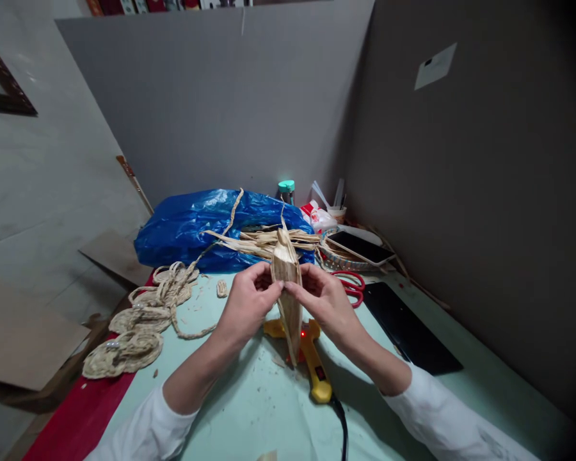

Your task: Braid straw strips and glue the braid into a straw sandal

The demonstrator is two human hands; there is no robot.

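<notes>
Husk (290,317) sits pinched between left hand (247,296) and right hand (329,296), above the yellow glue gun (315,371); shaping seems the step, the next move likely needing steadiness.

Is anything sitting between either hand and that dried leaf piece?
Nothing visible. The left hand and right hand both grip the dried leaf piece directly, thumbs on its near face. The yellow glue gun shows behind the piece's lower end, not between it and either hand.
</notes>
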